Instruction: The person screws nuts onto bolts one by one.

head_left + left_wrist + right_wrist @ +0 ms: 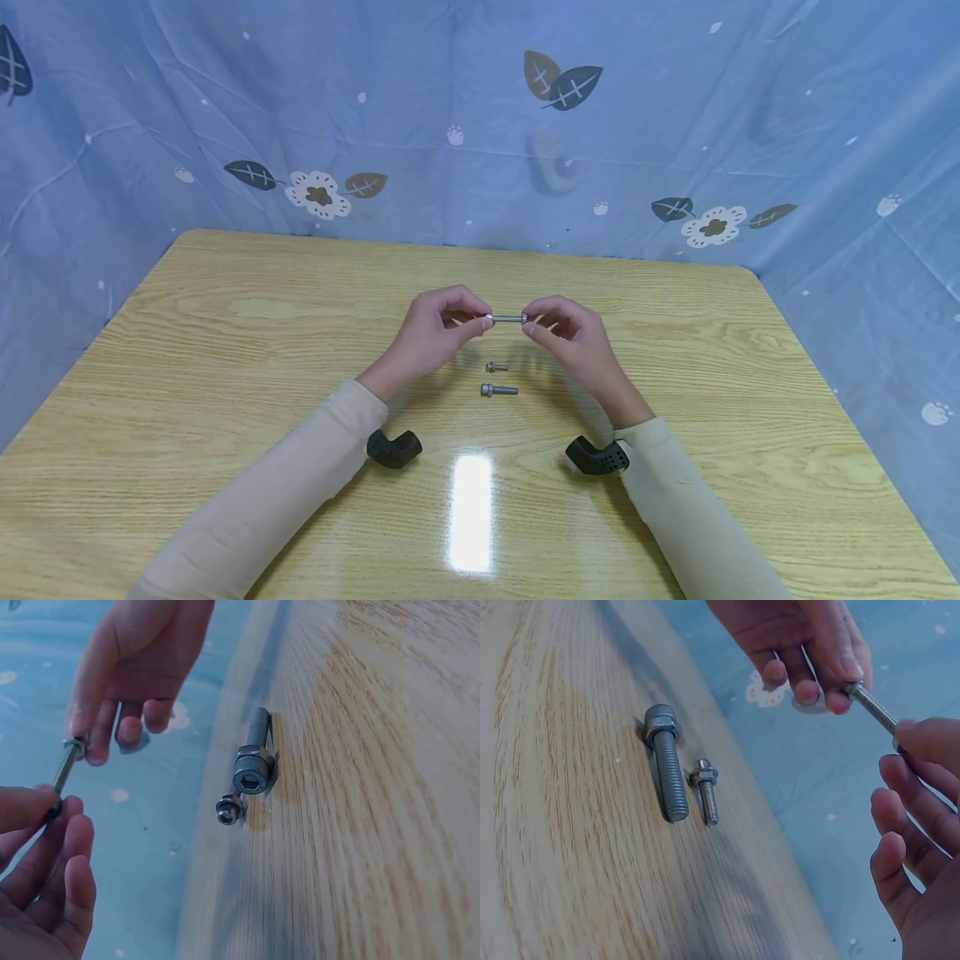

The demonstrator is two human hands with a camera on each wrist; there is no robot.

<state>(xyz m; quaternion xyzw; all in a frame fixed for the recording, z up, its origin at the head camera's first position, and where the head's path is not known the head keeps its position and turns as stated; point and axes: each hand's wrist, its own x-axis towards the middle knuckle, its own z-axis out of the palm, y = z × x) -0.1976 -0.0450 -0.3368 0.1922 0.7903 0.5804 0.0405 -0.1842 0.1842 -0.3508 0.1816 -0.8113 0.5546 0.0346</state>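
My left hand [435,329] pinches one end of a silver bolt [507,318] between thumb and fingertips. At its other end, my right hand [573,337] pinches a small nut [75,745] on the threads. The bolt lies level between both hands, above the table, its threaded shank [875,707] showing in the right wrist view. Below the hands, two more bolts lie on the table: a large socket-head bolt [669,769] with a nut up against its head, and a smaller bolt [708,791] beside it, also carrying a nut. Fingertips partly cover both ends of the held bolt.
The wood-grain table [247,333] runs back to a blue patterned cloth [450,108] hanging behind and at the sides. Black curved pieces [393,450] sit at both wrists beside the sleeves. A bright reflection shows on the table's near part.
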